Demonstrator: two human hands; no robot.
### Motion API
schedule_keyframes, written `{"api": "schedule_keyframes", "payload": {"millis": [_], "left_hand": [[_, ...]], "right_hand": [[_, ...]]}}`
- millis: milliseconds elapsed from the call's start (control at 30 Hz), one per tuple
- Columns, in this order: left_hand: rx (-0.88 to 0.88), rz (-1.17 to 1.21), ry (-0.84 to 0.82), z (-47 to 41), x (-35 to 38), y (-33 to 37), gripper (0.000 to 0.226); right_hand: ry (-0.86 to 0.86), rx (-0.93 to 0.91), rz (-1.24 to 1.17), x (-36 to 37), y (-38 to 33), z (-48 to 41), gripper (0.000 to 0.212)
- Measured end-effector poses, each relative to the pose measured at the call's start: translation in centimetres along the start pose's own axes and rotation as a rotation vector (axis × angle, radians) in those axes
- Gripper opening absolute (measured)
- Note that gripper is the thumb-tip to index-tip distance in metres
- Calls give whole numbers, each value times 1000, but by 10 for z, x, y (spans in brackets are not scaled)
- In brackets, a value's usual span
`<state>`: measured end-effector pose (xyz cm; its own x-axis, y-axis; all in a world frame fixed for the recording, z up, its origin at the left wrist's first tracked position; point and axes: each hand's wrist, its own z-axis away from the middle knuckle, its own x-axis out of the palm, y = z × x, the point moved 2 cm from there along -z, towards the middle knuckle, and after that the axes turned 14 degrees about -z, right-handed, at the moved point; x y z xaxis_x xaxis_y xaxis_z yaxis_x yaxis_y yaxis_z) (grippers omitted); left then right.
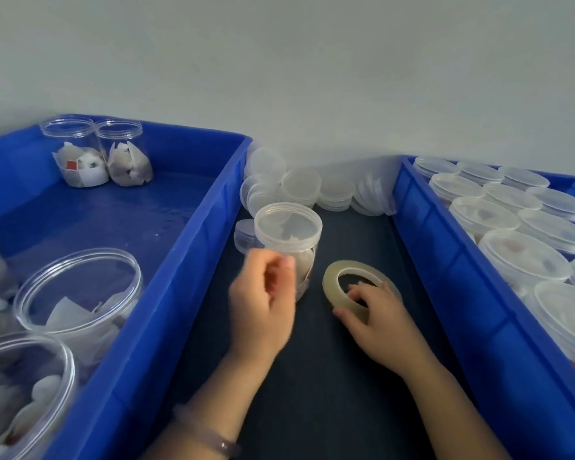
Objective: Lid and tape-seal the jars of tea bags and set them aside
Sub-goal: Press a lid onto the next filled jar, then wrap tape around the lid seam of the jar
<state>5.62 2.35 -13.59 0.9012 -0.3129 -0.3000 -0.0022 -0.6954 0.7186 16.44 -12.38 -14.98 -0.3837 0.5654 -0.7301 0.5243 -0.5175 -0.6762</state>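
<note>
beside one jar (287,227), one tape roll (330,283)

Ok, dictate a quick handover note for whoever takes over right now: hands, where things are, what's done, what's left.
Hands: the left hand is blurred, fingers curled, in front of the lidded jar; I cannot tell if it grips it. The right hand grips the tape roll, fingers in its core.
Where: that jar stands between the two bins, the tape roll to its right.
Done: its lid is on; more closed jars fill the right bin.
Left: no tape shows on this jar, so seal it and set it aside. The open jars of tea bags wait in the left bin; loose lids are piled behind.
</note>
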Motion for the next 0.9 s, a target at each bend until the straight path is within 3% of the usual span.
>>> {"api": "schedule_keyframes", "payload": {"millis": [33,67,133,200,333,500,600,767,900], "left_hand": [[38,-7,-135,7,2,3,1],[36,-7,-282,13,5,5,11],[-33,39,-585,22,15,5,49],[-79,151,-742,26,21,6,73],[-10,136,-615,22,16,13,66],[129,-18,-431,20,12,17,64],[236,-88,-256,22,11,19,51],[85,63,-223,17,8,9,30],[160,-30,-165,16,7,10,16]], "right_hand": [[25,7,-108,-2,-4,5,13],[48,0,-249,-5,-9,9,9],[70,-77,-528,-9,-17,18,11],[52,-164,-687,-9,-24,25,21],[16,-201,-798,-3,-30,28,29],[97,-229,-749,-1,-31,29,35],[117,-216,-736,2,-29,28,37],[112,-188,-669,10,-26,29,37],[126,-175,-596,16,-27,30,42]]}}
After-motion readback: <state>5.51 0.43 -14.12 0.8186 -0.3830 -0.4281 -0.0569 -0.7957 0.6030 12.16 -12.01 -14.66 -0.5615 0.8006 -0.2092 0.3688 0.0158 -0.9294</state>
